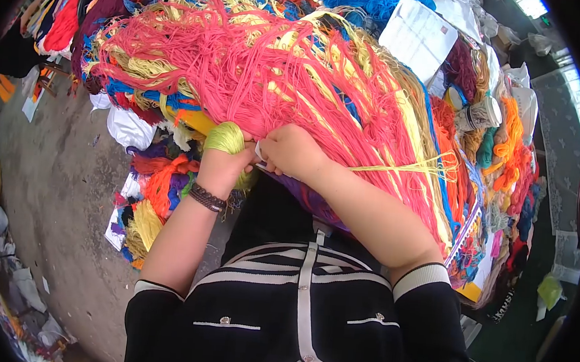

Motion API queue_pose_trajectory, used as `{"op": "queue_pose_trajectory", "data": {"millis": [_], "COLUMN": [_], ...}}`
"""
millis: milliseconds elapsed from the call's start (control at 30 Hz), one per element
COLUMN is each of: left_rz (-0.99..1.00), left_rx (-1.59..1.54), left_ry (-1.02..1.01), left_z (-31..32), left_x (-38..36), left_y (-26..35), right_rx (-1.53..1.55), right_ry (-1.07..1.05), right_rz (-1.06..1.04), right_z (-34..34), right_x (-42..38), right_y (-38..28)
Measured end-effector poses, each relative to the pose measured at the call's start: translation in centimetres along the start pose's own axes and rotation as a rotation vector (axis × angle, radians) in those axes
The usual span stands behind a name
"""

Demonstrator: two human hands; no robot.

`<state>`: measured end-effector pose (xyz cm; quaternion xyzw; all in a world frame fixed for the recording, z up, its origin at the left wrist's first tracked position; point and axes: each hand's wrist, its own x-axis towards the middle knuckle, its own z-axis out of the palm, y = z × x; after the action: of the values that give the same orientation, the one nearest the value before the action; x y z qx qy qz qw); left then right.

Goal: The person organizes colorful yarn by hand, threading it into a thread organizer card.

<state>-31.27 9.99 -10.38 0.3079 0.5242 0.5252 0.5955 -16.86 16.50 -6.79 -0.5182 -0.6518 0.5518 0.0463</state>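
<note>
My left hand (225, 164), with a dark beaded bracelet on the wrist, is closed around a lime-green hank of yarn (226, 138). The hank's upper part bulges above the hand, and more green strands show below it. Close by on the right, my right hand (292, 151) has its fingers pinched on a small white tag-like piece (258, 150), which sits between the two hands. What is on the tag cannot be made out. Both hands are at the near edge of a big heap of pink yarn (258, 64) mixed with pale yellow strands.
A tied bundle of pale yellow strands (405, 167) crosses the pink yarn beside my right forearm. White paper (419, 35) lies on the heap at upper right. Orange and red hanks (169, 179) hang at left above the concrete floor (68, 185). A thread cone (479, 115) stands at right.
</note>
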Motion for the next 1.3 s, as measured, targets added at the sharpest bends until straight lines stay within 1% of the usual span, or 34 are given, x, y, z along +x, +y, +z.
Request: {"op": "queue_pose_trajectory", "data": {"millis": [33, 100, 167, 233, 267, 300, 367, 400, 433, 500, 533, 567, 600, 633, 667, 700, 800, 900, 933, 1000, 1033, 1100, 1267, 1300], "left_rz": [0.000, -0.009, -0.019, 0.224, 0.224, 0.221, 0.001, -0.023, -0.018, 0.066, 0.026, 0.023, 0.029, 0.037, 0.063, 0.063, 0.062, 0.054, 0.054, 0.076, 0.042, 0.032, 0.018, 0.139], "left_rx": [0.067, 0.096, 0.124, 0.385, 0.215, 0.217, -0.387, -0.420, -0.417, -0.360, -0.276, -0.276, -0.132, 0.012, 0.056, 0.056, 0.054, 0.076, 0.076, 0.020, 0.023, 0.003, -0.077, 0.029], "left_ry": [0.009, 0.008, 0.006, 0.091, 0.056, 0.053, -0.137, -0.099, -0.102, -0.147, -0.093, -0.095, -0.059, -0.023, -0.059, -0.061, -0.042, 0.073, 0.075, 0.143, 0.168, 0.172, 0.182, 0.130], "left_z": [0.1, 0.1, -0.2, -1.0, -1.3, -1.3, -1.4, -0.6, -0.6, -0.5, -0.4, 0.0, 0.5, 0.8, 0.8, 0.9, 0.9, -0.1, -0.5, -1.4, -1.7, -2.0, -2.2, -2.5], "left_x": [0.1, 0.3, 0.4, 0.2, -0.3, -0.6, -1.1, -1.4, -1.2, -1.0, -1.4, -1.6, -1.7, -1.8, -1.8, -1.8, -1.6, -1.5, -1.5, -1.4, -1.5, -1.8, -2.3, -2.1], "left_y": [0.1, 0.1, -0.1, 0.2, 0.5, 1.1, 2.0, 2.6, 2.4, 1.6, 1.7, 1.8, 1.8, 1.8, 1.5, 1.4, 1.1, 1.0, 0.9, 0.3, 0.4, 0.2, -0.2, -0.8], "right_rx": [0.001, -0.228, -0.194, -0.159, -0.020, 0.122, 0.146, 0.165, 0.165, 0.375, 0.376, 0.532, 0.688, 0.688, 0.756, 0.825, 0.878, 0.853, 0.854, 0.751, 0.754, 0.681, 0.674, 0.689], "right_ry": [0.000, 0.111, 0.136, 0.162, 0.146, 0.131, 0.119, 0.106, 0.109, 0.055, 0.056, 0.029, 0.003, 0.004, -0.001, -0.006, 0.018, 0.021, 0.020, 0.004, 0.002, 0.034, 0.035, 0.033], "right_rz": [0.001, -0.182, -0.199, -0.214, -0.186, -0.155, -0.146, -0.144, -0.149, -0.082, -0.081, -0.047, -0.011, -0.010, 0.005, 0.020, 0.048, 0.064, 0.064, 0.025, 0.025, 0.035, 0.031, 0.032], "right_z": [0.2, 0.7, 0.5, 0.2, 0.1, 0.0, 0.3, 0.2, 0.2, 0.1, -0.1, -0.5, -0.8, -0.9, -1.0, -1.1, -0.9, -0.8, -0.8, -0.6, -0.6, -0.4, -0.3, -0.4], "right_x": [0.1, 0.0, -0.4, -0.8, -0.9, -0.9, -0.6, -0.6, -0.7, -1.3, -1.6, -1.9, -2.1, -2.0, -1.9, -1.9, -1.9, -1.8, -1.8, -1.6, -1.7, -2.0, -1.8, -1.9], "right_y": [0.2, 0.6, 0.8, 1.1, 1.4, 1.6, 2.2, 2.0, 1.7, 1.0, 0.7, 0.6, 0.6, 0.7, 0.7, 0.8, 0.6, 0.8, 0.9, 1.0, 0.9, 0.4, 0.6, 0.6]}}
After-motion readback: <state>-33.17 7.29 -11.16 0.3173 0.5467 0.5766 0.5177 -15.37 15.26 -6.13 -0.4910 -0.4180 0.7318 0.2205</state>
